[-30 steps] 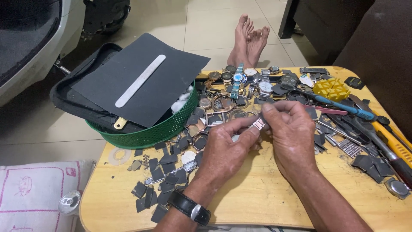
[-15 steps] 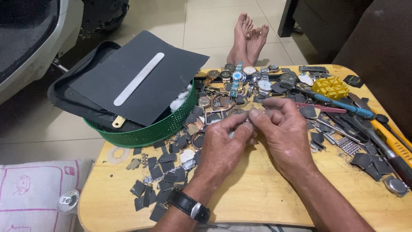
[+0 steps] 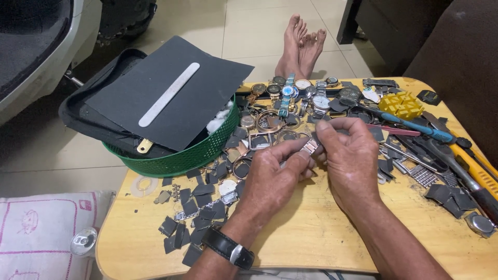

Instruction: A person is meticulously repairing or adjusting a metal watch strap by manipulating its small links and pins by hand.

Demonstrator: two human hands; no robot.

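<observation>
Both hands barely shifted: left hand (image 3: 275,173) and right hand (image 3: 348,155) pinch a metal watch band (image 3: 309,148) between fingertips, raised above the cluttered surface (image 3: 321,238) for close work.

Even indoor light, soft shadows, sharp pic, slight wide-angle edge stretch.

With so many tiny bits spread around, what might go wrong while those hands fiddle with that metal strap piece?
The small metal watch band piece, pinched between the left hand and right hand, might slip and vanish among the dark scraps. A forearm could sweep the tools near the wooden table edge onto the floor.
</observation>
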